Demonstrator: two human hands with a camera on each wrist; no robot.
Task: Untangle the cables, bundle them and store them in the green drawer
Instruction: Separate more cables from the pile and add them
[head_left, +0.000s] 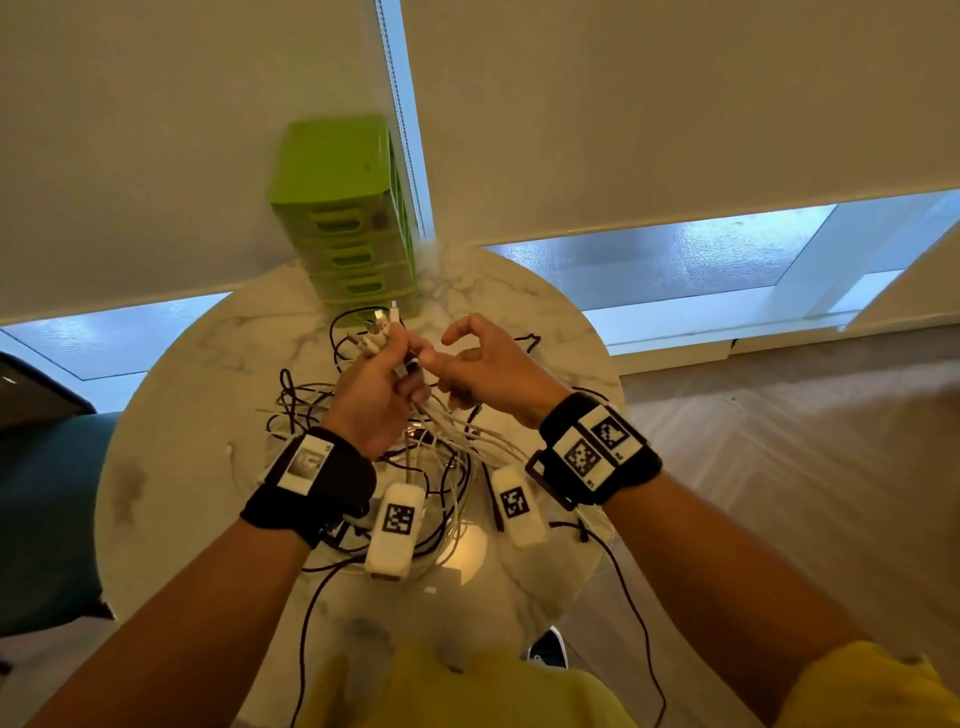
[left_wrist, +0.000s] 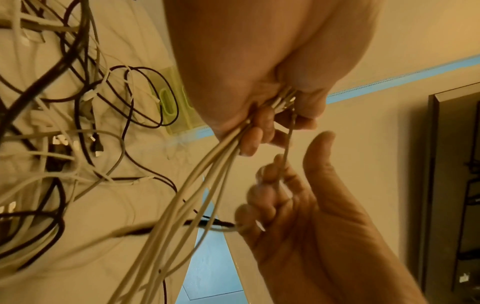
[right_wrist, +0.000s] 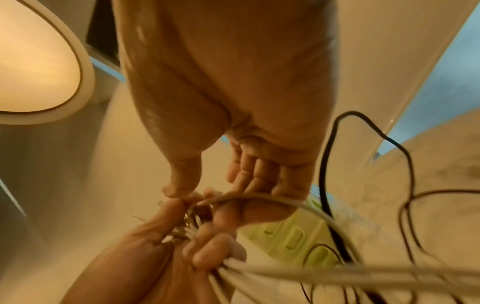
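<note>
A tangle of white and dark cables (head_left: 441, 457) lies on the round marble table (head_left: 208, 364). Above it, my left hand (head_left: 384, 374) grips a bunch of white cable ends (left_wrist: 281, 100), and their plugs (head_left: 384, 319) stick up past the fist. My right hand (head_left: 467, 364) is close beside it, thumb touching the left hand. Its lower fingers (left_wrist: 272, 176) curl round a single white cable (left_wrist: 288, 142) that runs up into the bunch. The green drawer unit (head_left: 343, 208) stands at the table's far edge, its drawers all closed.
Dark cable loops (right_wrist: 330, 164) lie in front of the green drawer unit (right_wrist: 293, 236). A teal seat (head_left: 47, 519) is left of the table, and wooden floor (head_left: 779, 467) is to the right. One dark cable (head_left: 639, 623) hangs over the table's near edge.
</note>
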